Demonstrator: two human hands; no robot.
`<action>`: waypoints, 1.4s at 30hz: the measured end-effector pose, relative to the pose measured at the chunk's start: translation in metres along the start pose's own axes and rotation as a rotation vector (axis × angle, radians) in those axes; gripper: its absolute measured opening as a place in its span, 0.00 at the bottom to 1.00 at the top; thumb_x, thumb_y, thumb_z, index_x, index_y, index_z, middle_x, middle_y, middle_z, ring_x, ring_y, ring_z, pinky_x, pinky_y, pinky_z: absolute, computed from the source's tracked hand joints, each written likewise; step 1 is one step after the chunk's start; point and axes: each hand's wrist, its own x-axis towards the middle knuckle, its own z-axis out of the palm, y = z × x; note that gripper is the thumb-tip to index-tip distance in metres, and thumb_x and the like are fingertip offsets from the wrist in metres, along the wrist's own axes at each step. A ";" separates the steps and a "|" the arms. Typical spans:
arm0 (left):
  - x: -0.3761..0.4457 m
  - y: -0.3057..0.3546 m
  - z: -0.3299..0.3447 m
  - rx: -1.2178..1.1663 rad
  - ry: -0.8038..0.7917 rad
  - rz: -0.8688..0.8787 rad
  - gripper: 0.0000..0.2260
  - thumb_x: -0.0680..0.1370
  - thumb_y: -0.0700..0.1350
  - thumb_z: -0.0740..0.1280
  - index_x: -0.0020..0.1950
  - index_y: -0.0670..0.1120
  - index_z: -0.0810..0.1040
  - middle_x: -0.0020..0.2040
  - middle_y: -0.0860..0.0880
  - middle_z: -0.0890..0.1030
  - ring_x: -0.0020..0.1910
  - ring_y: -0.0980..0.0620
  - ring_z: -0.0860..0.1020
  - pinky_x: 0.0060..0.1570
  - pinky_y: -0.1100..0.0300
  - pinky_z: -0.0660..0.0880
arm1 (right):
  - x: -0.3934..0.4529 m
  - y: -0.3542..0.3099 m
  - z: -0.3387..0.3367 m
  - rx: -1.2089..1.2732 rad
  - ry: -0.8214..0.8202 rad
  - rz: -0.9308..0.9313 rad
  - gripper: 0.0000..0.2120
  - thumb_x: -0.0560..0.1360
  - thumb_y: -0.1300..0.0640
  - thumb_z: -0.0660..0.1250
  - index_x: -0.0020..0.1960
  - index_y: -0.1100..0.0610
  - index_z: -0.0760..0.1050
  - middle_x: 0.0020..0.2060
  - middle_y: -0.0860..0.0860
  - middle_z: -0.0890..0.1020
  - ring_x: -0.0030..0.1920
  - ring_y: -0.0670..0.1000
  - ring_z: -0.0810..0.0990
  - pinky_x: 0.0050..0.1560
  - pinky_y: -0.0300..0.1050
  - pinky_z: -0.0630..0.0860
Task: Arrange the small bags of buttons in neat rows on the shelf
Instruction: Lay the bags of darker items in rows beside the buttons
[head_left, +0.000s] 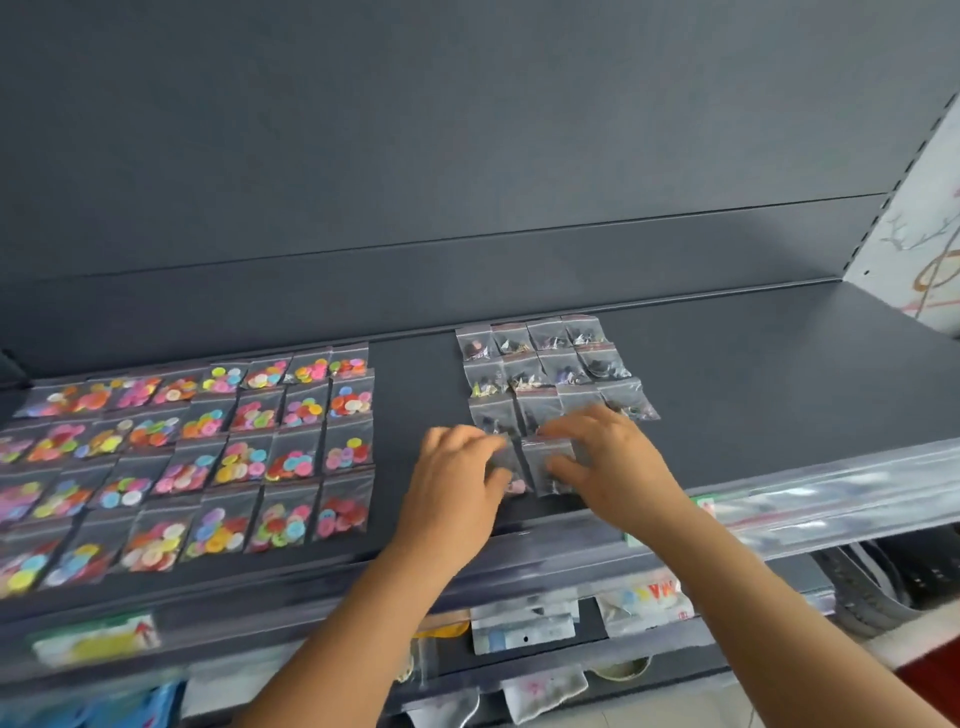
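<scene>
lying on dark grey shelf (727, 364), bags (550, 364)

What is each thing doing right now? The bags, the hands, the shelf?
Colourful bags: lying flat in neat rows, untouched.
Dark bags: flat in rows, front row unfinished.
Front bag: flat, both hands on it.
Left hand: fingers on the bag.
Right hand: fingers on the bag.
Shelf: right side bare.

Shelf (727, 364) seen as matt, smooth dark-grey metal. Button bags (291, 457) noted as clear glossy plastic; buttons inside look plastic.
</scene>
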 end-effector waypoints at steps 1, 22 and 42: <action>-0.002 0.001 0.000 -0.003 -0.039 0.022 0.16 0.80 0.49 0.61 0.68 0.50 0.72 0.65 0.54 0.72 0.65 0.53 0.64 0.63 0.60 0.63 | 0.000 0.000 0.001 -0.012 -0.031 -0.071 0.11 0.74 0.57 0.67 0.56 0.52 0.80 0.54 0.50 0.79 0.57 0.50 0.74 0.65 0.48 0.67; -0.006 0.003 0.003 0.023 -0.107 0.104 0.15 0.80 0.49 0.62 0.66 0.49 0.75 0.64 0.54 0.74 0.63 0.54 0.68 0.59 0.60 0.68 | -0.008 -0.005 -0.001 -0.122 -0.125 -0.039 0.08 0.73 0.56 0.66 0.52 0.54 0.80 0.53 0.52 0.78 0.57 0.56 0.73 0.54 0.46 0.72; -0.084 -0.112 -0.101 0.256 0.118 -0.227 0.27 0.80 0.54 0.59 0.77 0.53 0.54 0.77 0.54 0.57 0.75 0.53 0.54 0.73 0.56 0.55 | 0.011 -0.159 0.070 -0.142 -0.157 -0.432 0.31 0.77 0.44 0.61 0.76 0.50 0.54 0.73 0.47 0.61 0.74 0.50 0.57 0.73 0.46 0.55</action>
